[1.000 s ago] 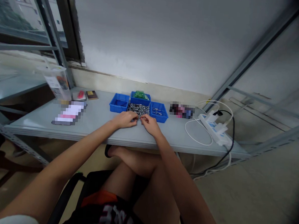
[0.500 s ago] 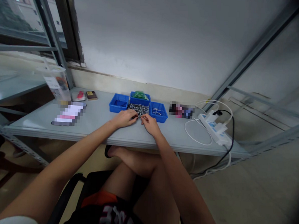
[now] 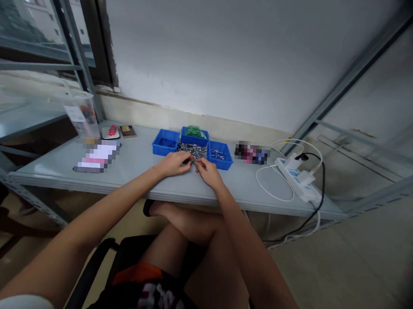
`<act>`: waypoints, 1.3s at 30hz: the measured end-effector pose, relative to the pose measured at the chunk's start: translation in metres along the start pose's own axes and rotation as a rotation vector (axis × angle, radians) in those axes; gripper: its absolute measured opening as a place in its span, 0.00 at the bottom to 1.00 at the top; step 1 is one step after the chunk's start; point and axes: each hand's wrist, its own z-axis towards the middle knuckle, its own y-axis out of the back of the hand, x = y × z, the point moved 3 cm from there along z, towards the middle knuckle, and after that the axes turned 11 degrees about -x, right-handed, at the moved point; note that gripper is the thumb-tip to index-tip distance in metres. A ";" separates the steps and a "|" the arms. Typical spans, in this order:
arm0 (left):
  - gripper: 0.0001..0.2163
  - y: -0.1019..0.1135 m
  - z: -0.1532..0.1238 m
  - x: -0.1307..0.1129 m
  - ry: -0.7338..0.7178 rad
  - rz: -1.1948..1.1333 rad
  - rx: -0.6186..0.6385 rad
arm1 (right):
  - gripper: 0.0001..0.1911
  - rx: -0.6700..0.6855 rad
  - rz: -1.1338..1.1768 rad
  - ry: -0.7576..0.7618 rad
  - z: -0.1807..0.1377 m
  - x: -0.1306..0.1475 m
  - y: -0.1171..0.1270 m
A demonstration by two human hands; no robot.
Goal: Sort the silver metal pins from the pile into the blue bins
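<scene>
I counted one left hand (image 3: 174, 164), one right hand (image 3: 208, 171), three blue trays (image 3: 163, 150) and one heap of metal pieces (image 3: 194, 151), too small to number singly. I also counted one cup (image 3: 82, 117), one phone (image 3: 97, 156) and one power strip (image 3: 300, 182).

left hand (image 3: 175, 164): curled, back upward | right hand (image 3: 209, 172): curled, turned inward | both close together, grip details too small to tell | arms (image 3: 119, 199): extended forward, converging

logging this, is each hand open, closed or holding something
Left hand: curled at the pile of small silver metal pieces; grip cannot be told.
Right hand: curled close by; anything held cannot be told.
</scene>
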 end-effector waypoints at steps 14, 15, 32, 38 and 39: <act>0.08 -0.007 -0.001 0.002 -0.096 0.055 0.085 | 0.10 -0.004 -0.069 0.048 -0.002 0.004 0.000; 0.07 -0.007 -0.001 0.002 -0.097 0.059 0.085 | 0.10 -0.001 -0.067 0.048 -0.002 0.004 0.000; 0.08 -0.007 -0.001 0.005 -0.010 0.087 0.126 | 0.10 -0.046 0.026 0.020 0.000 0.000 0.001; 0.07 0.000 0.000 0.003 0.026 0.079 0.089 | 0.09 -0.038 0.034 0.018 0.000 -0.004 -0.001; 0.07 0.001 0.001 0.002 0.031 0.077 0.075 | 0.09 -0.030 0.039 0.009 0.000 -0.004 -0.001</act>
